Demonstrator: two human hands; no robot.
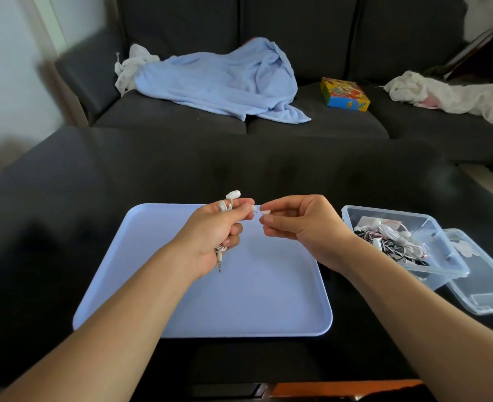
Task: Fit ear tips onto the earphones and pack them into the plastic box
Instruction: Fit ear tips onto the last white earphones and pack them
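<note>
Above the tray (268,300), the left hand (216,227) is gripping coiled earphones (233,195); the right hand (297,221) is pinching an ear tip (265,212).

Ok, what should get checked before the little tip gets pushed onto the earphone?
1. Left hand grips the coiled earphones: ok.
2. Bare earbud pokes out toward the other hand: ok.
3. Right hand pinches the ear tip: ok.
4. Tip's hole faces the earbud: cannot tell, too small.
5. Tip already touching the earbud: not ok, a gap remains.
6. Plastic box open for packing: ok, lid lies beside it.
</note>
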